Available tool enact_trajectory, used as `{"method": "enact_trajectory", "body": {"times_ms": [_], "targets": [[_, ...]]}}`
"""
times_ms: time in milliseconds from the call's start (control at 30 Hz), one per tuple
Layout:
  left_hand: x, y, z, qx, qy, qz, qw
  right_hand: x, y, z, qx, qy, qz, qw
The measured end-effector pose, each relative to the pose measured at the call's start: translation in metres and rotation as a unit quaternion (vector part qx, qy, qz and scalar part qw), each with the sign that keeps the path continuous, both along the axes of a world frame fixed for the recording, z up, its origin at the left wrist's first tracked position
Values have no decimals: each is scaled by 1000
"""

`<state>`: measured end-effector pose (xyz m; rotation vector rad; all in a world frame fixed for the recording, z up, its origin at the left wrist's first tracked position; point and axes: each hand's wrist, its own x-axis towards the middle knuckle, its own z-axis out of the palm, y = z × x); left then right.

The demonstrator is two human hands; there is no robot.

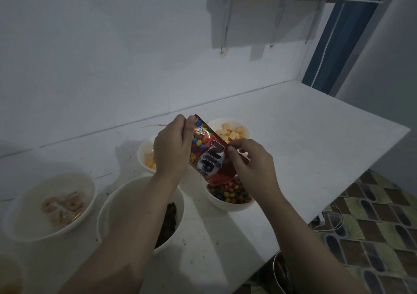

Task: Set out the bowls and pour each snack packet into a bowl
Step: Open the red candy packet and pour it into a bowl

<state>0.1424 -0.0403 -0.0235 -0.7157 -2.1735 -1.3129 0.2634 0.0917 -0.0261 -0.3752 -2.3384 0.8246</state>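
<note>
both hands (173, 149) tip nips packet (208, 152) (upside down) over candy bowl (228, 204).

Five bowls on worktop (304, 147). Far row: cube-snack bowl (242, 128) at right, second cube bowl (144, 151) left of it. Near row, left to right: ring-snack bowl (27, 214), dark-snack bowl (119, 201), candy bowl (228, 204). Packet (209, 156) tilted, mouth down, over candy bowl, between left hand (172, 148) and right hand (252, 165).
</note>
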Motion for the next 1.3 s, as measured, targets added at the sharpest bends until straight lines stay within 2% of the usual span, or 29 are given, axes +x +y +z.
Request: {"method": "enact_trajectory", "body": {"times_ms": [133, 267, 433, 600, 733, 800, 967, 1100, 1300], "targets": [[6, 3, 1, 1, 6, -8, 1000, -16, -14, 14, 2, 25, 17, 1000], [10, 4, -5, 32, -34, -7, 999, -20, -20, 13, -12, 46, -13, 999], [14, 5, -15, 22, -21, -5, 1000, -10, -14, 4, -67, 73, -57, 993], [22, 15, -14, 112, -140, -77, 981, 3, -5, -1, -196, 91, -57, 975], [30, 21, -5, 191, -310, -187, 912, 13, 0, -4, -328, 120, -45, 936], [33, 24, -4, 187, -355, -220, 889, 17, 2, -6, -365, 127, -42, 921], [47, 36, -5, 162, -353, -227, 893, 20, 2, -12, -364, 138, -52, 920], [55, 41, -9, 154, -358, -238, 890, 18, -3, -9, -386, 75, 16, 919], [57, 41, -5, 161, -382, -256, 873, 20, 4, -8, -420, 62, 60, 904]]}}
